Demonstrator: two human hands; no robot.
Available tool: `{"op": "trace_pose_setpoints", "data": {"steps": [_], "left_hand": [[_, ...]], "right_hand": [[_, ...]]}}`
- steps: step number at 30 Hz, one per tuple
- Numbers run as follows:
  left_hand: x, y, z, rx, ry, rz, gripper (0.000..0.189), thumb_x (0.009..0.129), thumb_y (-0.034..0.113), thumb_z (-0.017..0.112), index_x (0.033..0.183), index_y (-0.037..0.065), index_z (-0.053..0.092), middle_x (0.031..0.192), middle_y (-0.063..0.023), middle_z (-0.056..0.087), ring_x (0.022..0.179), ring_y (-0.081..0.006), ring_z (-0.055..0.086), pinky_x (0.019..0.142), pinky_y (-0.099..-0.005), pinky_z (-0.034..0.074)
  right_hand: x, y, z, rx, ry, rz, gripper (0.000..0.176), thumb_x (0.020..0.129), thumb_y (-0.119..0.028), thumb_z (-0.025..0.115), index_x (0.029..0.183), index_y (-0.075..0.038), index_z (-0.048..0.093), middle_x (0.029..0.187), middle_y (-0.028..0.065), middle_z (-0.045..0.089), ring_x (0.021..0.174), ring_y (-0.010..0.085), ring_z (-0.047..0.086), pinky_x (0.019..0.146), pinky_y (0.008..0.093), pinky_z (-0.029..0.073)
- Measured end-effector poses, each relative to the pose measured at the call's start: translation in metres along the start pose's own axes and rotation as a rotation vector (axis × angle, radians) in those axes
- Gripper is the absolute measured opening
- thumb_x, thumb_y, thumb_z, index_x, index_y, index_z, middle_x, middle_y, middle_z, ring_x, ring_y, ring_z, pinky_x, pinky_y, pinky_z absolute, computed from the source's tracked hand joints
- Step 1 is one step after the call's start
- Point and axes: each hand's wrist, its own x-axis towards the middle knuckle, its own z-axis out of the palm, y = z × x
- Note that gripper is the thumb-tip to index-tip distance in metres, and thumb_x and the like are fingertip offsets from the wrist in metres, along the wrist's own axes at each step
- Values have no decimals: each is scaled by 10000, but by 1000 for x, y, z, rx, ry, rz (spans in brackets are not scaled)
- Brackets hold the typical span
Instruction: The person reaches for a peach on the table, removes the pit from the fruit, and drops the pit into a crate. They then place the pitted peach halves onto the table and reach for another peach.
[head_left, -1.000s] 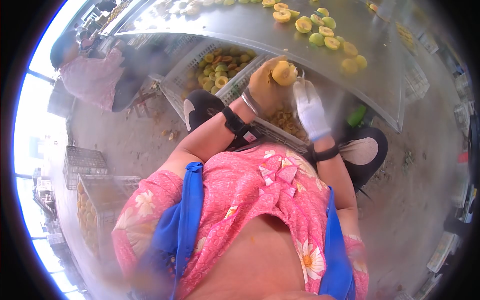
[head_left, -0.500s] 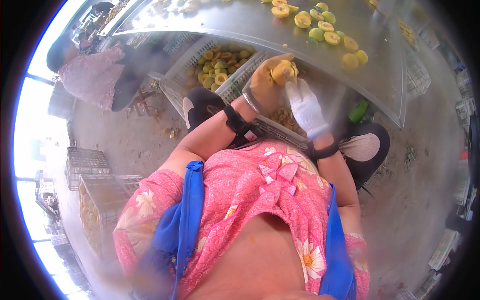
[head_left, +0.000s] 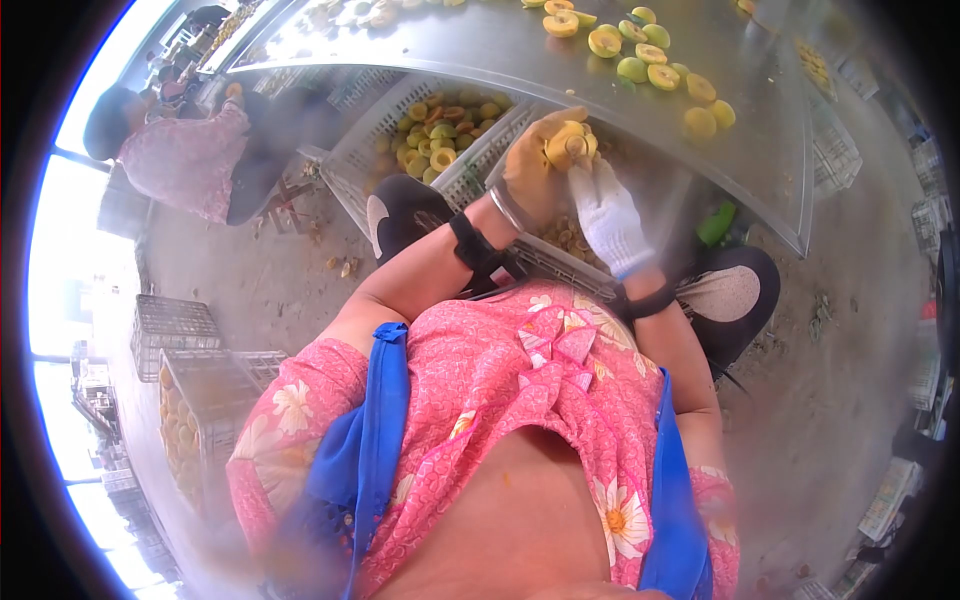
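My left hand [head_left: 537,165], in a tan glove, is wrapped round a yellow fruit [head_left: 566,146] just off the metal table's near edge. My right hand [head_left: 609,222] wears a white glove, with its fingers pressed together against the fruit's near side; anything between those fingers is too small to make out. Both hands are above a crate [head_left: 560,268] that holds small brown pieces. To the left of it, a white crate [head_left: 352,168] contains green and yellow fruit halves [head_left: 441,130].
Several cut fruits [head_left: 663,77] lie on the metal table [head_left: 480,48]. A co-worker in a pink top [head_left: 185,165] sits at the far left. Stacked crates [head_left: 215,395] stand on the floor at the left. Something green [head_left: 716,224] is beside my right knee.
The fruit has turned slightly in my left hand, and my right hand has shifted a little along it. The co-worker has moved, with a raised hand now visible.
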Motion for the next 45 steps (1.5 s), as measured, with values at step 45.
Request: {"op": "trace_pose_setpoints", "data": {"steps": [45], "left_hand": [[2, 14, 0, 318, -98, 32, 415, 766, -44, 634, 1173, 34, 657, 1032, -81, 716, 946, -140, 677, 853, -269, 529]], "right_hand": [[13, -14, -17, 122, 262, 105, 284, 878, -226, 707, 1084, -67, 592, 893, 226, 674, 846, 444, 655, 681, 474, 531]]}}
